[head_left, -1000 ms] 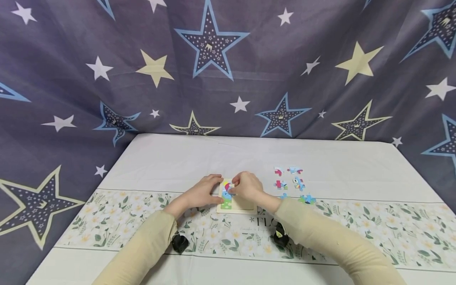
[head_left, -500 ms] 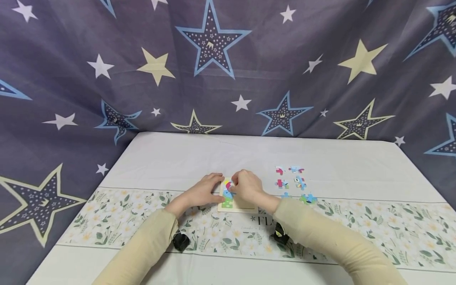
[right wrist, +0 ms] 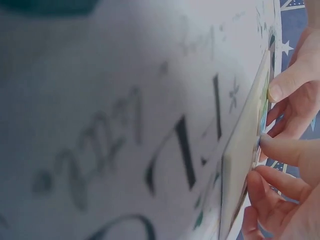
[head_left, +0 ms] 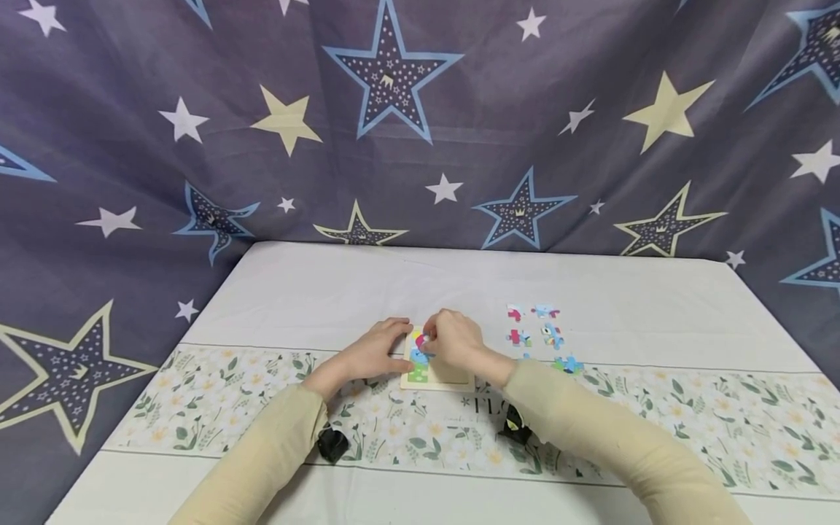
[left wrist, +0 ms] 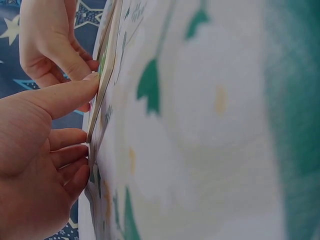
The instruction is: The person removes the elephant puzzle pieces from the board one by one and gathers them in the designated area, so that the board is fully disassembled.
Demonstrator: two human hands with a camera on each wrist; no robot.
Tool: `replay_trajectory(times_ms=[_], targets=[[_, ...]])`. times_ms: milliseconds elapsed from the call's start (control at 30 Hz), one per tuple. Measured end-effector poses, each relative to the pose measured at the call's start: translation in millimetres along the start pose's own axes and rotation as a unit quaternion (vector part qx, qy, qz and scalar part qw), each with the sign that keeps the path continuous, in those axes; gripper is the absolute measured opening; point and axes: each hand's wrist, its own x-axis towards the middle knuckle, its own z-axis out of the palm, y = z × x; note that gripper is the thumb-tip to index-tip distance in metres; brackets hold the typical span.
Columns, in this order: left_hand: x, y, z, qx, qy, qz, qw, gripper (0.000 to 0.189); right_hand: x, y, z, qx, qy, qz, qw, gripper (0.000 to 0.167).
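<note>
A shallow wooden puzzle board (head_left: 449, 387) lies on the table, its left side filled with yellow, red, blue and green jigsaw pieces (head_left: 418, 374). My left hand (head_left: 376, 351) rests at the board's left edge. In the left wrist view its thumb (left wrist: 75, 95) presses on the board's face while the other fingers touch the side. Over the board's upper middle, my right hand (head_left: 456, 339) pinches a small puzzle piece between thumb and curled fingers. That piece is mostly hidden by the fingers. In the right wrist view, the right fingertips (right wrist: 255, 182) sit low against the board.
Several loose puzzle pieces (head_left: 553, 336) lie to the right of the board, spaced apart. A white cloth with a floral band (head_left: 420, 437) covers the table. Behind it hangs a dark curtain (head_left: 420, 160) with stars. A black wrist camera (head_left: 332, 445) sits under the left sleeve.
My right hand has shifted very slightly up and left over the board, and its forearm now hides more of one loose blue piece. The left hand stays at the board's edge.
</note>
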Motion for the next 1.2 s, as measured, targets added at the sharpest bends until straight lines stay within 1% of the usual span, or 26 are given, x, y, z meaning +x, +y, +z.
replay_trajectory(times_ms=[100,267,367,500,567,667,767,900,1200], targets=[[0.5,-0.4,0.5,-0.002,-0.001,0.001,1.0000,0.071,0.2,0,-1,-0.013,-0.003,-0.008,0.9999,0.025],[1.1,-0.7,-0.7,0.000,0.001,0.004,1.0000,0.071,3.4,-1,-4,-0.033,-0.010,-0.036,0.9988,0.023],[0.9,-0.6,-1.9,0.000,0.000,0.009,1.0000,0.072,7.4,-4,-7,-0.053,-0.023,-0.049,0.9971,0.023],[1.1,-0.7,-2.6,0.006,0.000,0.008,1.0000,0.073,13.7,-7,-11,-0.073,-0.044,-0.063,0.9943,0.023],[1.3,-0.6,-2.5,0.008,0.001,0.006,0.9999,0.072,16.5,-8,-13,-0.073,-0.054,-0.056,0.9943,0.024],[0.6,0.5,-1.7,0.001,0.000,0.007,1.0000,0.072,19.1,-8,-14,-0.063,-0.071,-0.031,0.9950,0.025],[-0.2,1.9,-1.4,-0.004,-0.006,0.000,1.0000,0.072,20.1,-7,-13,-0.050,-0.083,-0.011,0.9952,0.026],[-0.5,2.5,-1.4,-0.002,-0.005,-0.004,1.0000,0.072,20.1,-5,-11,-0.041,-0.080,-0.010,0.9959,0.027],[0.2,2.1,-0.4,0.002,0.000,-0.002,1.0000,0.072,18.9,0,-10,-0.028,-0.067,-0.020,0.9971,0.024]])
